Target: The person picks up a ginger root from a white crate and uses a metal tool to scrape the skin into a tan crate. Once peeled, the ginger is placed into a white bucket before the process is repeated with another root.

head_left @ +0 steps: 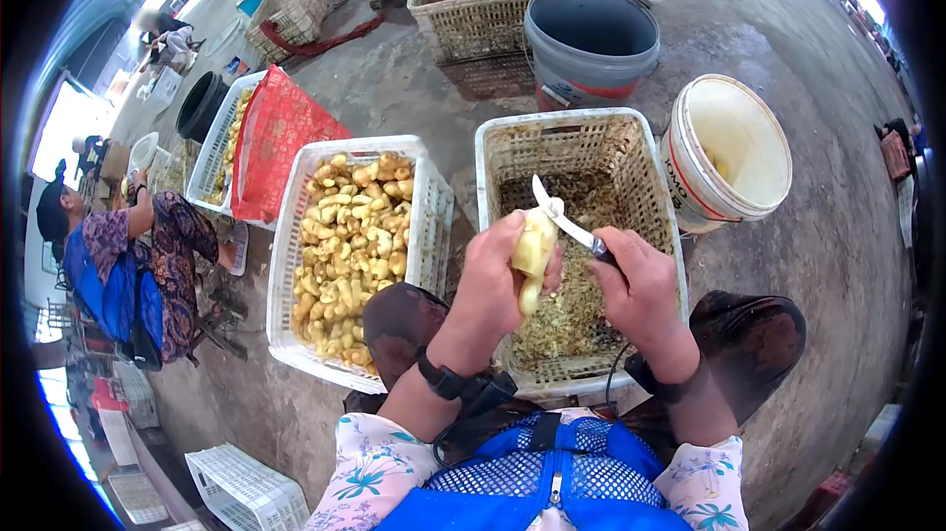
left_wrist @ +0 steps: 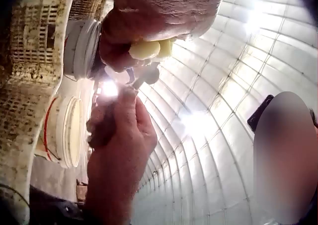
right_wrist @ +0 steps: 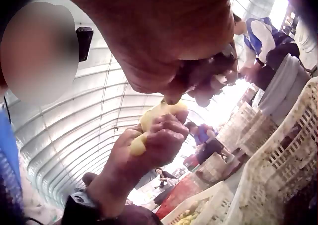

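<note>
A pale yellow, knobbly piece of ginger is held upright above a crate, clamped in the left hand, whose fingers and thumb curl round its lower half. The right hand is closed round the dark handle of a small knife. Its pale curved blade lies against the top of the piece of ginger, close to the left thumb.

Both hands work directly over a white slatted plastic crate littered with brownish peelings. Just to its left sits a second white plastic crate, heaped with yellow ginger roots. Beyond that, a red mesh sack lies against a further crate. On the grey concrete floor stand a white plastic bucket with red bands, just right of the peelings crate, and a grey plastic bucket behind it. Other workers sit among more crates at the left edge of the shed.

The danger here appears to lie in how near the blade runs to the thumb. A slip on the uneven root could carry the edge into the fingers of the left hand. A loosened hold could also drop the piece of ginger into the peelings below.
</note>
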The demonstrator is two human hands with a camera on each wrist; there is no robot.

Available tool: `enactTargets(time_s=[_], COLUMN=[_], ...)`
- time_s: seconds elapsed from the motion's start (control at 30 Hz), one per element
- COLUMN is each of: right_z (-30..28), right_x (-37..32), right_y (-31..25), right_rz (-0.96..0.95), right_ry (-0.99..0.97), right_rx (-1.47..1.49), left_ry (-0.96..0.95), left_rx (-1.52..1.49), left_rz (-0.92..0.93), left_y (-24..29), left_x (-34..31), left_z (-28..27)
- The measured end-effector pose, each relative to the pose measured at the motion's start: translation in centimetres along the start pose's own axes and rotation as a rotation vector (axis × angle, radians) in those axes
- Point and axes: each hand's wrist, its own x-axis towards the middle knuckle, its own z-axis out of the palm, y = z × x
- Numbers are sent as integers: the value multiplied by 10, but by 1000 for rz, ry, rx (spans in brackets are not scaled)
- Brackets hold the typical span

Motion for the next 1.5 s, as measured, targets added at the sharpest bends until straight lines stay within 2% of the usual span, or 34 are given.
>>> enactTargets(time_s=[0.3, 0.57, 0.7, 0.8, 0.87, 0.93, 0.97, 1.0, 1.03, 1.1, 1.17, 1.3, 1.37, 1.5], right_z=[-13, -10, -12, -12, -18, -29, -34, -41, -43, -44, -41, -33, -31, -29], right_x=[-3, -3, 0, -8, -16, -19, -20, -19, -20, -25, -31, -36, -34, -35], right_y=[-20, -1, 22, 44, 37, 26, 21, 17, 14, 7, 0, -3, -9, -11], right_rz=[-20, -14, 188, 378, 528, 471, 442, 319, 312, 299, 399, 529, 602, 588], right_ry=[-56, 39, 46, -40, -113, -154, -174, -208, -219, -239, -255, -302, -299, -282], right_rx=[120, 12, 70, 232, 394, 404, 409, 354, 369, 404, 537, 690, 735, 802], left_ry=[-41, -140, -180, -196, -222, -231, -177, -120, -59, -27, -5, -3, -45, -83], left_rx=[165, 89, 39, -24, 160, 249, 364, 479, 596, 761, 1030, 1053, 939, 751], left_rz=[138, 71, 63, 45, 83, 55, 139, 223, 305, 331, 421, 538, 502, 387], left_y=[9, 6, 8, 13, 18, 19, 15, 10, 6, 6, 11, 5, 4, 1], left_x=[-5, -5, -8, -10, -11, -9, -8, -7, -7, -7, -9, -6, -5, -2], left_z=[0, -2, 1, 2, 3, -5, -4, -2, -1, -2, 4, 3, -1, -5])
